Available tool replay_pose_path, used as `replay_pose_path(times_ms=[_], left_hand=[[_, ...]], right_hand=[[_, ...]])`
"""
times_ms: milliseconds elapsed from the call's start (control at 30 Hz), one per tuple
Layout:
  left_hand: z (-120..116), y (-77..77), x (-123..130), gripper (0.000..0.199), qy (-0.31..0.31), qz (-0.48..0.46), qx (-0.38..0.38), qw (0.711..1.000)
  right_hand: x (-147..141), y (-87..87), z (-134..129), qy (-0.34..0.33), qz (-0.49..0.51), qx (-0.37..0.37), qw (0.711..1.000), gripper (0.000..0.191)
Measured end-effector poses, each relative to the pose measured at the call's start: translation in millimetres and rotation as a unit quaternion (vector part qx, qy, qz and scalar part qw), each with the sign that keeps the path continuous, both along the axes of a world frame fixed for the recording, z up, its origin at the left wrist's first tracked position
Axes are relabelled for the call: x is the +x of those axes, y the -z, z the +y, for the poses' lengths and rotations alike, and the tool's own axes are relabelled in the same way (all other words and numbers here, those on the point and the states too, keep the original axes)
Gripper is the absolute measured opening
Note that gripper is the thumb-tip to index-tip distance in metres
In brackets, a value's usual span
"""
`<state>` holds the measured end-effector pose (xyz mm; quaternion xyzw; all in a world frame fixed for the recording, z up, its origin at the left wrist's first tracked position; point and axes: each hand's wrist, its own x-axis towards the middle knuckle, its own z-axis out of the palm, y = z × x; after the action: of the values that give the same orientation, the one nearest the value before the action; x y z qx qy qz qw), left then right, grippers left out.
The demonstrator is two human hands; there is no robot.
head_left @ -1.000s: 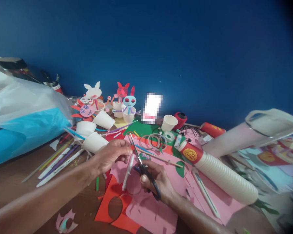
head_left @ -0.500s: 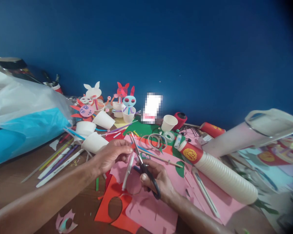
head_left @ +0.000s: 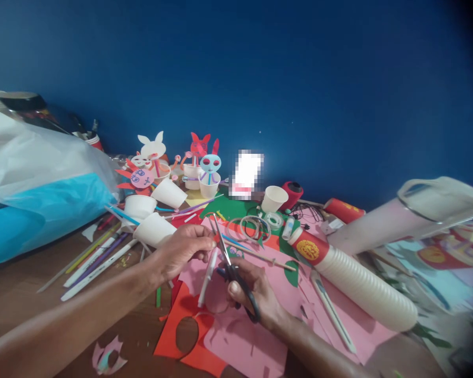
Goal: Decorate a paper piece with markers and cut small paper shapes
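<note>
My right hand [head_left: 256, 286] grips black-handled scissors [head_left: 236, 281], their blades pointing up and away, slightly parted. Beside the blades, my left hand [head_left: 189, 247] pinches a small red scrap of paper [head_left: 216, 239], mostly hidden by the fingertips. Beneath both hands lie pink paper sheets [head_left: 252, 336] and an orange-red sheet [head_left: 169, 331] with a round hole cut in it. A white marker [head_left: 207, 281] rests on the paper between my hands. A wooden stick [head_left: 260, 252] lies just beyond the scissors.
Paper-cup animal figures [head_left: 210, 170] stand at the back left, near tipped white cups [head_left: 155, 230]. To the right lies a long stack of paper cups [head_left: 362, 283] beside a utility knife [head_left: 333, 312]. A plastic bag [head_left: 55, 210] bulges at left; a bright phone-like screen [head_left: 246, 173] stands by the blue wall.
The whole view has shifted slightly. My hands, the scissors and the red scrap hold nearly the same position.
</note>
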<state>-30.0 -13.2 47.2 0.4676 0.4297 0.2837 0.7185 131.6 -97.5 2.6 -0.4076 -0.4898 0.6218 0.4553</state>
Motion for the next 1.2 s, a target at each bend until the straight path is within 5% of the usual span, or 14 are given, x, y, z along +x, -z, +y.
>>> replay_pose_path(times_ms=[667,1200], left_hand=[[9.7,3.1,-7.7,0.008,0.047,0.024,-0.011,0.999],[7.6,4.7,-6.5,0.008,0.006,0.013,-0.003,1.000]], right_hand=[[2.7,2.1,0.3,0.008,0.008,-0.048,0.999,0.048],[1.4,-2.0,0.9,0.010,0.010,-0.047,0.999,0.047]])
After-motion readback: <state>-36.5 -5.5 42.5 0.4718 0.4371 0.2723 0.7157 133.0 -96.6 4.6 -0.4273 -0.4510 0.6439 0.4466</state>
